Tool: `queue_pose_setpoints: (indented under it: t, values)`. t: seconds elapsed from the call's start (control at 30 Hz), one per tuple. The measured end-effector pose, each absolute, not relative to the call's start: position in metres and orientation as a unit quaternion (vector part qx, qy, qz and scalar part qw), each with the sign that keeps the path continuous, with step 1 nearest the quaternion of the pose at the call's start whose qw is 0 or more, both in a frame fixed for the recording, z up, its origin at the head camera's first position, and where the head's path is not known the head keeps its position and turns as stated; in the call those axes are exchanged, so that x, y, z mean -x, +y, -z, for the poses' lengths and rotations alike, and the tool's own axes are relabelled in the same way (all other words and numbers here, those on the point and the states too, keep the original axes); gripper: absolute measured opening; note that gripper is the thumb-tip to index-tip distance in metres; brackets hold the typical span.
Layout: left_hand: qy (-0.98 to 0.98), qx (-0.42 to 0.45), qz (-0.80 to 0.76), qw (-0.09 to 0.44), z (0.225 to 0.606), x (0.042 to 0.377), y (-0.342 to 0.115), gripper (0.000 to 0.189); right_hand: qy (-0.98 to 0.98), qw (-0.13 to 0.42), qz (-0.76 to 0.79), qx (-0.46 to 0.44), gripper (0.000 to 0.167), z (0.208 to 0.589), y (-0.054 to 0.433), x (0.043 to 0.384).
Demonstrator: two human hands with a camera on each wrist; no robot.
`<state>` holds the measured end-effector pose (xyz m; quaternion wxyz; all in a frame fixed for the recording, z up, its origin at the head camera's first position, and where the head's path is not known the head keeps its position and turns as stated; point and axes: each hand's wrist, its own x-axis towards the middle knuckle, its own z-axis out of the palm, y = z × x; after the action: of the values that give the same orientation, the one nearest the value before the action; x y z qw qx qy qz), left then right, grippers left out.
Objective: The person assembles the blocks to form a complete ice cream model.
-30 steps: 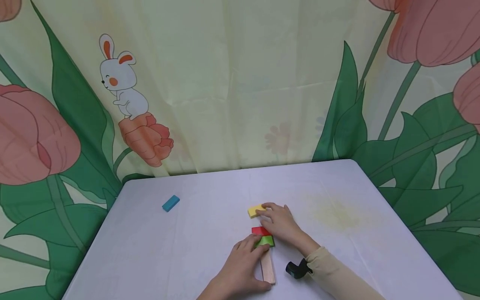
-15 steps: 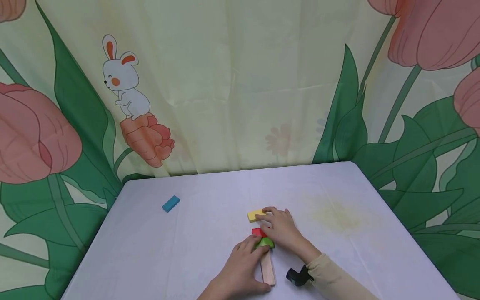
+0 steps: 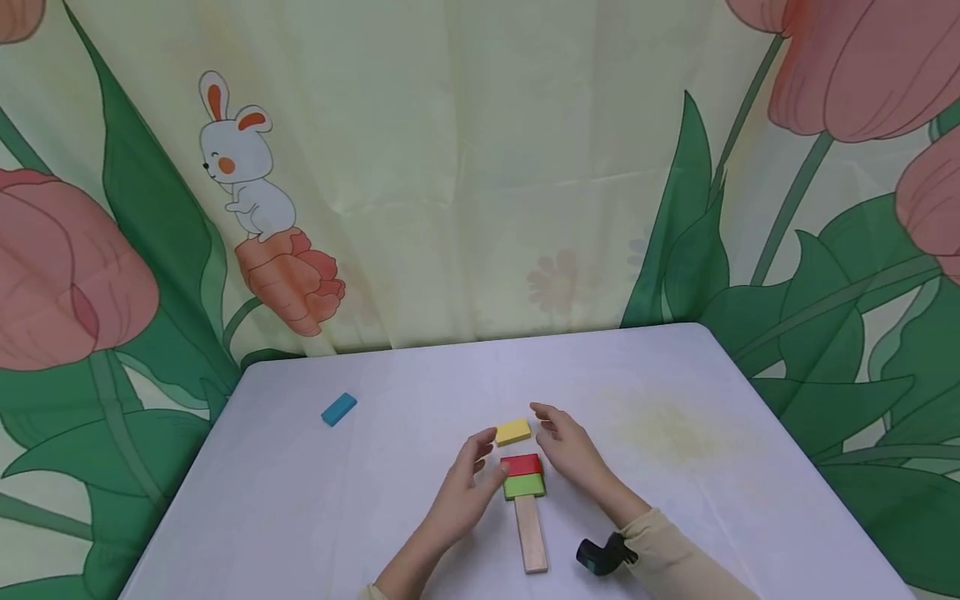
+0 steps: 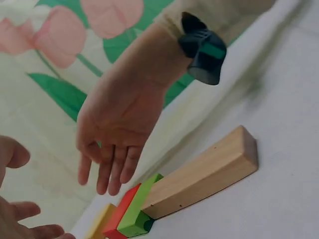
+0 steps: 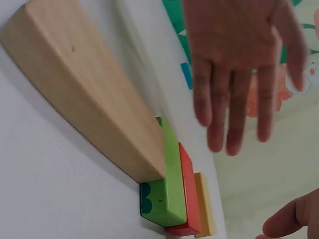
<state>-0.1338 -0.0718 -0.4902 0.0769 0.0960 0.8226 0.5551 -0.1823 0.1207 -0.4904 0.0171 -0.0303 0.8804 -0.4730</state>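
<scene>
Head view, wooden block (image 3: 532, 535) pointing lengthwise forward, left hand (image 3: 459, 498), right hand (image 3: 573, 452), fingers (image 3: 476, 442) released.

So I've got the left forearm (image 3: 414, 557) and right forearm (image 3: 678, 557) angled in toward each other, left hand (image 3: 465, 493) and right hand (image 3: 568, 446) apart, both free, palms roughly facing. Left fingers (image 5: 239, 107) and right fingers (image 4: 117, 167) look loose and mostly straight, with the left thumb (image 5: 291, 45) sticking out sideways.
</scene>
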Motion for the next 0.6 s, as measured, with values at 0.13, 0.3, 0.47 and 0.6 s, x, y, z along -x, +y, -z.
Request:
queue_pose_setpoints:
  t: [0.13,0.3,0.47,0.6]
  values:
    - [0.769,-0.008,-0.631,0.102,0.492,0.15,-0.072,0.059,0.858,0.04,0.513,0.005,0.048,0.488,0.122,0.184]
    - [0.739,0.046,-0.66,0.125,0.497,0.163,-0.071,0.058,0.846,0.066,0.529,-0.005,0.048,0.489,0.119,0.184]
    - [0.719,0.048,-0.68,0.137,0.497,0.166,-0.07,0.062,0.836,0.09,0.541,-0.001,0.046,0.492,0.119,0.181]
    - [0.716,0.043,-0.681,0.146,0.499,0.168,-0.07,0.062,0.832,0.102,0.545,0.004,0.047,0.493,0.12,0.177]
